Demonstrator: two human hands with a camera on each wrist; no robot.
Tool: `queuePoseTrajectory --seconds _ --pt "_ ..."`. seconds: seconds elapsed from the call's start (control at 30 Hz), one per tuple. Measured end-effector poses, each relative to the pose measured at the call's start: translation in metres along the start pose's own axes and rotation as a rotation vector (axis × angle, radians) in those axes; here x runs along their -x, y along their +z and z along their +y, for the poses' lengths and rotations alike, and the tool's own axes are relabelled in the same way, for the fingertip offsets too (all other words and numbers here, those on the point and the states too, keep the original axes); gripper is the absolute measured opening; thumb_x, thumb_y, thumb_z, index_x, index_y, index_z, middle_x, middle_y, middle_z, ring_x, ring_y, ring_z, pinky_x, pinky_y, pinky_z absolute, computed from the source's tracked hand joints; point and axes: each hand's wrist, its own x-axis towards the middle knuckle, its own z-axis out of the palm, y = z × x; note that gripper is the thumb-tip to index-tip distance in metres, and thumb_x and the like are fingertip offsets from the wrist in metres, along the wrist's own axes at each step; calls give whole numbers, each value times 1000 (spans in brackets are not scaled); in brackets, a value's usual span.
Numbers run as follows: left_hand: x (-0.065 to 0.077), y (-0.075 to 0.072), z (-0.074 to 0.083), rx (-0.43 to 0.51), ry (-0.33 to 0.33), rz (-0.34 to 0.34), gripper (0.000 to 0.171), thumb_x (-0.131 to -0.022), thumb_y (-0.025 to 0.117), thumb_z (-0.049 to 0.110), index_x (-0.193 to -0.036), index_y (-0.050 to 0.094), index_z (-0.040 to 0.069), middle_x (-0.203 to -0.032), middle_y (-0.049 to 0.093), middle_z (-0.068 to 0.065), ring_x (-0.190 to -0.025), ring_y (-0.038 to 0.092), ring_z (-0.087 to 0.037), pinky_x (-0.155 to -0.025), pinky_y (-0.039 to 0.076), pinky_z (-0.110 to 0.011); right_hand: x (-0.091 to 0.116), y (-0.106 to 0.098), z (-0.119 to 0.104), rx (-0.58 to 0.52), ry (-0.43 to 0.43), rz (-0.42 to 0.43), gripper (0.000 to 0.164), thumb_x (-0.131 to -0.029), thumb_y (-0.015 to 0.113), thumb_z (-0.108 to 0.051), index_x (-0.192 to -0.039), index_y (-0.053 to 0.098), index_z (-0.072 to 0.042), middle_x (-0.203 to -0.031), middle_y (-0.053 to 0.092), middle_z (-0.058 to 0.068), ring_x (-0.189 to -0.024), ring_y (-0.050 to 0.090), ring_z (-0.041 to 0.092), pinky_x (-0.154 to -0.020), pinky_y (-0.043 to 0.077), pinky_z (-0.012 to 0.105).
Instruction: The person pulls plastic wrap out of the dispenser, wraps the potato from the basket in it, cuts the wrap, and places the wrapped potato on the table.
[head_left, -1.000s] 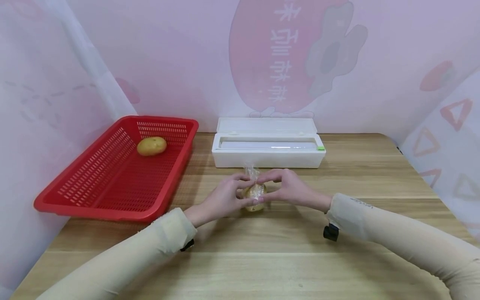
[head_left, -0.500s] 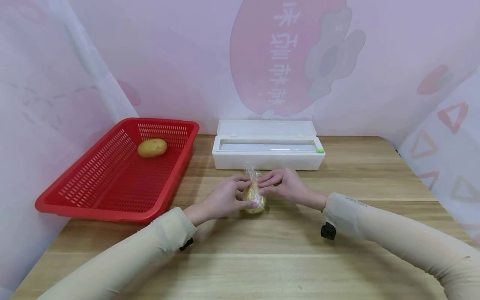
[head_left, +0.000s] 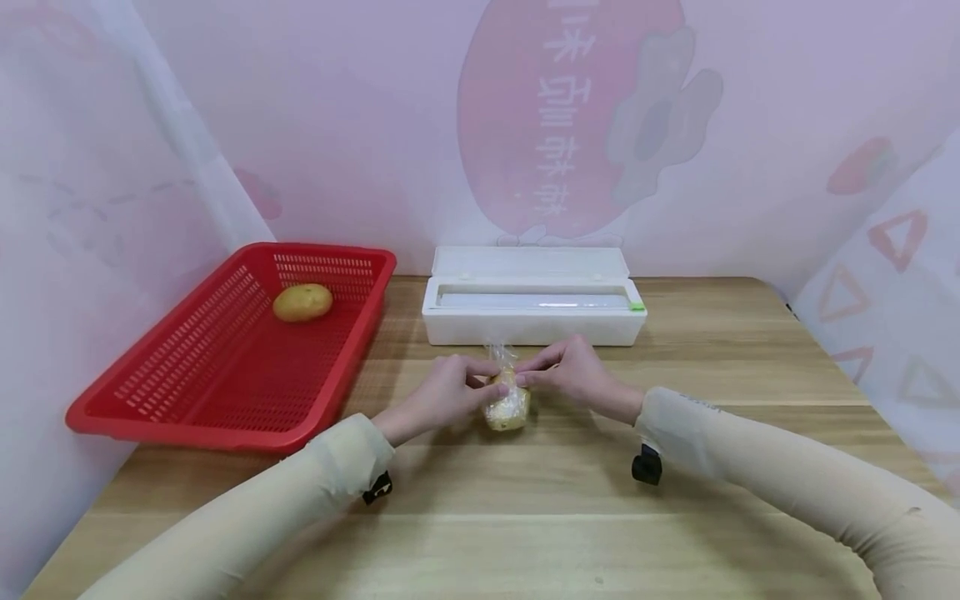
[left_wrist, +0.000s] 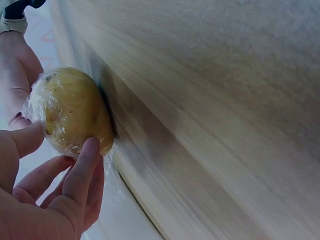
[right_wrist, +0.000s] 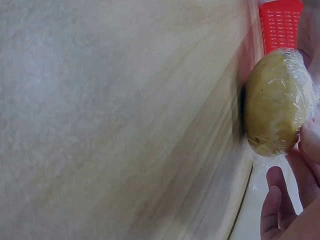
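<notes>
A potato wrapped in clear cling film rests on the table between the two hands. In the head view, the left hand holds its left side between thumb and fingers. From the right, the right hand pinches film at the potato's far end, where a loose tuft sticks out. The left wrist view shows the left thumb and fingers against the wrapped potato. Creased film covers the potato in the right wrist view, with the right thumb at its edge; part of the right hand is cut off there.
A red perforated basket stands at the left with an unwrapped potato inside. Behind the hands, a white cling film box lies with its lid raised. The wooden table meets printed walls at the back and sides.
The left thumb has slid up the potato toward its far end, exposing more of its near part. The right fingers have drawn together at the film. The whole view has shifted slightly.
</notes>
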Motion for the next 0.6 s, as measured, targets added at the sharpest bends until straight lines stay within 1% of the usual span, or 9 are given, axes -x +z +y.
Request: queuePoseTrajectory --seconds 0.07,0.2,0.27,0.33,0.4,0.47,0.53,0.6 --pt "0 0 1 11 -11 3 35 -92 72 24 -125 69 14 -118 68 -6 -87 66 -16 -70 54 -28 0 1 0 -18 13 1 14 -77 86 -24 -89 81 -17 -89 74 -4 -89 67 16 -73 52 33" --pt "1 1 0 -3 -21 -12 37 -93 71 27 -127 68 14 -120 67 -6 -91 66 -16 -71 54 -27 1 0 0 -8 1 0 13 -78 85 -24 -89 81 -18 -90 74 -5 -86 66 19 -69 51 35" --pt "1 0 0 -19 -10 -24 38 -94 70 28 -129 67 14 -122 66 -5 -94 66 -16 -73 54 -27 1 0 0 1 -14 -9 11 -80 84 -23 -89 81 -18 -91 73 -6 -86 65 20 -69 51 35" --pt "1 -1 -1 -28 17 -35 38 -94 70 28 -129 66 14 -123 66 -3 -95 65 -17 -75 54 -28 0 0 0 5 -22 -19 9 -81 83 -22 -89 80 -18 -91 73 -6 -87 65 20 -69 51 34" --pt "0 -2 -3 -35 53 -48 40 -93 71 28 -129 66 13 -124 65 -2 -96 65 -17 -78 54 -30 0 -1 1 10 -26 -28 8 -82 82 -20 -89 80 -18 -91 73 -6 -87 65 19 -70 52 35" --pt "0 -3 -5 -38 72 -62 43 -90 74 29 -129 66 13 -124 65 -1 -97 65 -16 -80 54 -31 0 -1 1 15 -24 -39 8 -82 82 -19 -90 80 -17 -90 73 -7 -88 65 18 -71 52 35" --pt "0 -4 -6 -39 78 -77 49 -87 77 31 -130 65 12 -125 64 -1 -97 64 -16 -82 54 -32 1 -2 -1 16 -16 -49 8 -83 81 -18 -91 80 -17 -91 73 -6 -89 65 17 -73 51 35" --pt "0 -4 -7 -44 65 -87 55 -83 80 34 -131 64 10 -127 63 -1 -98 64 -15 -82 54 -31 3 -2 -3 11 -2 -50 6 -85 79 -19 -91 80 -17 -92 73 -6 -90 65 16 -75 51 34"
